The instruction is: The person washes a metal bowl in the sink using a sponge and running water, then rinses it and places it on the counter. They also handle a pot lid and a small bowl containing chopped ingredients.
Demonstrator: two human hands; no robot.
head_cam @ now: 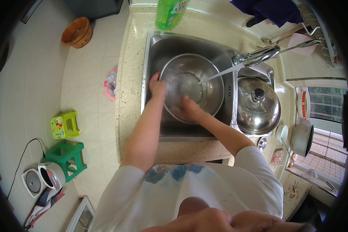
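A round stainless steel bowl (pixel 213 100) stands in the large basin of a steel sink (pixel 188 37). Water runs from the chrome faucet (pixel 262 55) into the bowl. My left hand (pixel 158 86) grips the bowl's left rim, with the fingers partly hidden at its outer side. My right hand (pixel 189 108) is inside the bowl, near its lower wall; it is blurred, and its fingers cannot be made out clearly. Over the smaller basin at the right lies a domed steel lid (pixel 256 113) with a black knob.
A green detergent bottle (pixel 170 14) stands on the speckled countertop (pixel 131 95) behind the sink. At the right are a small white bowl (pixel 282 133) and a metal pot (pixel 301 140). Plastic stools (pixel 68 156), an open rice cooker (pixel 50 175) and a brown basin (pixel 76 33) are at the left.
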